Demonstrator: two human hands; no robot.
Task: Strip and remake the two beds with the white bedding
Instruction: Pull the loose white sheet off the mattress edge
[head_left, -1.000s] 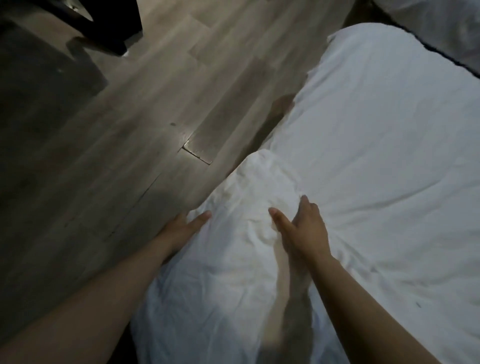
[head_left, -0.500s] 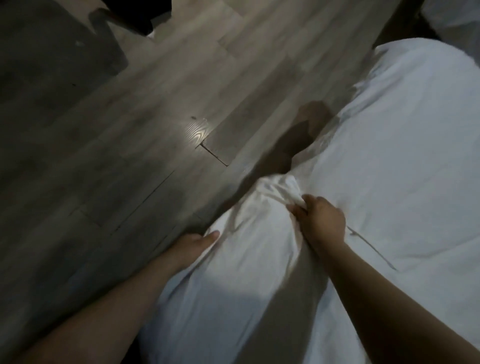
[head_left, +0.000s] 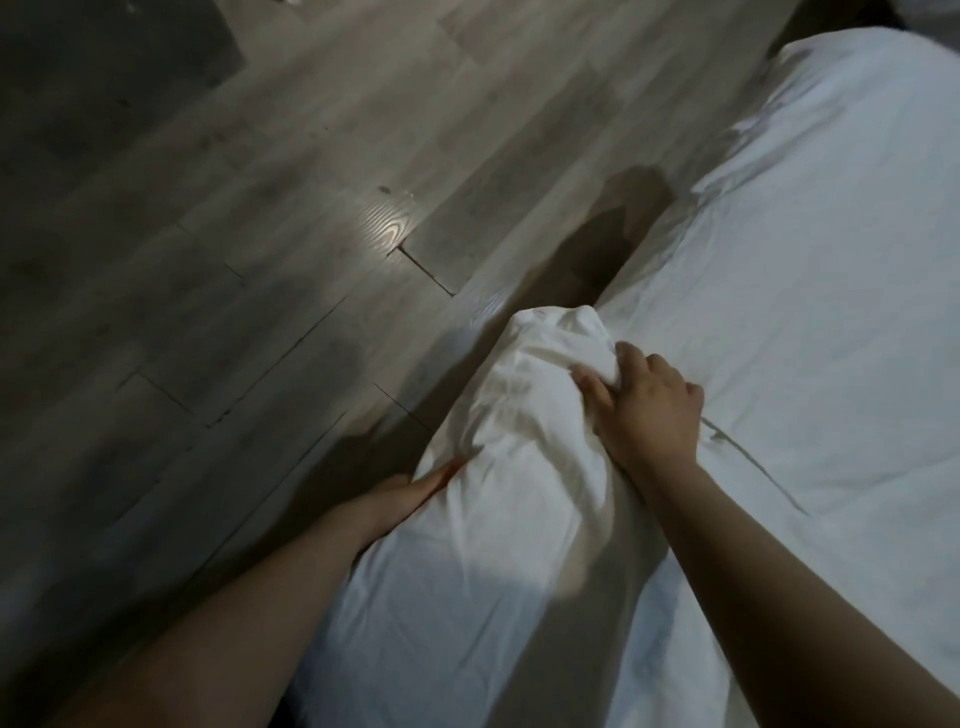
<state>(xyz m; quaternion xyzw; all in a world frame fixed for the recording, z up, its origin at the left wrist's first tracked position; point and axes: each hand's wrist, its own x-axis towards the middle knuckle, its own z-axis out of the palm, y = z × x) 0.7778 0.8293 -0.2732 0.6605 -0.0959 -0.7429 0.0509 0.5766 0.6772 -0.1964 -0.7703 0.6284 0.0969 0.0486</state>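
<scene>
Where bedding (head_left: 779, 312) meets plank floor (head_left: 260, 208) (grey, dim), right hand (head_left: 644, 410) grips it.

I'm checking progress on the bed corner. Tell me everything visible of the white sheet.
The sheet is white, thin-looking cloth, creased, spread wide across the right of the view. At its near corner, beside the grey wood floor, it is gathered into a wrinkled raised bunch. The right hand grips the bunch from above, fingers curled into its folds. The left hand touches its floor-side edge lower down, fingers mostly hidden by cloth. Arm shadows fall across it.
</scene>
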